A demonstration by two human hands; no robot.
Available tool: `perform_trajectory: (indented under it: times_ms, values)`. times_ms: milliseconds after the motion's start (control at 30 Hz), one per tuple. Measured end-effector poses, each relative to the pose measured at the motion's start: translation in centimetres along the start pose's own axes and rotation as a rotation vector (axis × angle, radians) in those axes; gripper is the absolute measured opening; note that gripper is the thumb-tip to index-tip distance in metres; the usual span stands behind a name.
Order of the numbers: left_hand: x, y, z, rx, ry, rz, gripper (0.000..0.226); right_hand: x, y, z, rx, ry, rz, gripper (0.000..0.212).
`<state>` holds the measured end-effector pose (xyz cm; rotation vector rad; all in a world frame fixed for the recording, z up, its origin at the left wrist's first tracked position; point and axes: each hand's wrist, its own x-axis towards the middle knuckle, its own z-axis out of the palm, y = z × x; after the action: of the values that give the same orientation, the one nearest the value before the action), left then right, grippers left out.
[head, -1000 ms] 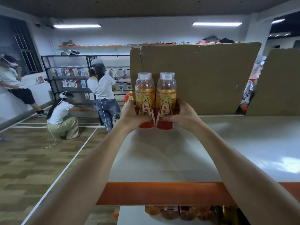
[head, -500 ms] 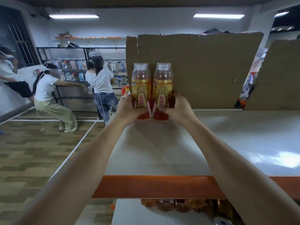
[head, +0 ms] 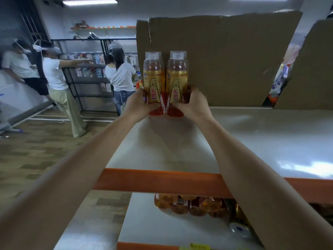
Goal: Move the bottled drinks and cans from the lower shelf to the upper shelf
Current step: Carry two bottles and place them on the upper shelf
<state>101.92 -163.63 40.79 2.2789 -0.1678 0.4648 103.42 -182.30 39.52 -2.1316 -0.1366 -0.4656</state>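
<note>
Count first: two bottles up top, a left bottle (head: 154, 78) and a right bottle (head: 177, 78), upright and touching side by side at the far left of the upper shelf (head: 252, 141). The left hand (head: 137, 103) has its fingers wrapped round the first one low down, the right hand (head: 192, 103) is clamped on the other the same way. Can't tell if the bases actually touch the board. Down on the lower shelf (head: 144, 226) there are at least four amber bottles (head: 189, 206), half hidden by the orange beam (head: 162, 181), plus one can (head: 239, 230) with a silver top. Compared with half a second back the grip is the same, and more of the lower shelf shows. Right behind the pair stands a cardboard sheet (head: 225, 56), a second cardboard sheet (head: 315, 69) further right, with a snack bag (head: 281, 78) in the gap. Three people (head: 54, 73) stand by a display rack (head: 90, 82) far left.
</note>
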Motion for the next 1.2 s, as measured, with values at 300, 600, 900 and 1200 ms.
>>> perform_trajectory:
  times_ms: [300, 600, 900, 1200]
  values:
    - [-3.0, 1.4, -2.8, 0.471, -0.129, -0.004, 0.049, -1.1, -0.9, -0.8, -0.282, -0.138, 0.108, 0.073]
    - [-6.4, 3.5, -3.7, 0.540, -0.305, -0.044, 0.053, -5.4, -3.6, -4.0, -0.561, -0.306, -0.055, 0.037]
    - [-12.9, 5.1, -4.9, 0.460, -0.341, 0.039, 0.043, -12.9, -6.9, -5.8, -0.662, -0.289, -0.068, 0.033]
    - [-19.0, 6.9, -6.2, 0.440, -0.373, 0.226, 0.041, -21.3, -8.9, -6.3, -0.604, -0.127, -0.131, 0.044]
